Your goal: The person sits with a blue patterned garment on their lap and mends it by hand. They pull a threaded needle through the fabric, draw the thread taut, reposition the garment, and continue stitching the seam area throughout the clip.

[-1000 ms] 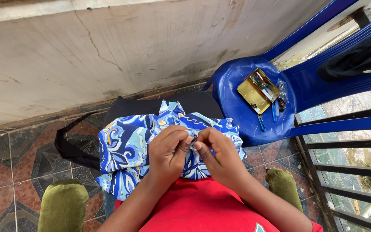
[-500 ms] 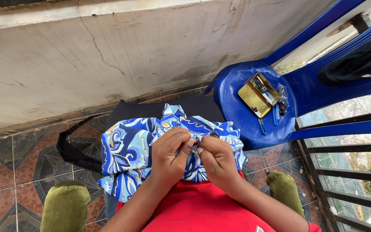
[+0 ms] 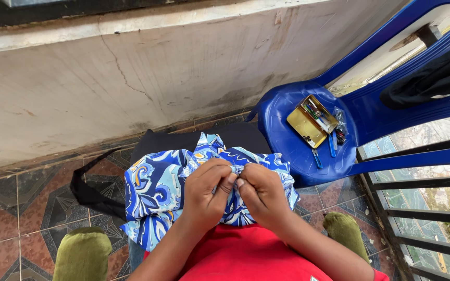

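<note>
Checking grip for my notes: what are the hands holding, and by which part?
Both the left hand and right hand pinch the blue patterned fabric at a bunched fold near its top middle, fingertips meeting there.

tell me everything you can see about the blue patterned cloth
The cloth is a soft, thin-looking fabric printed with swirls in dark blue, light blue and white, with small orange touches. It lies bunched and folded on the person's lap, its lower edge hanging toward the tiled floor, above a black bag. The left hand and right hand pinch a gathered fold at its middle, fingertips close together. Whatever small thing they may hold there is hidden.
</note>
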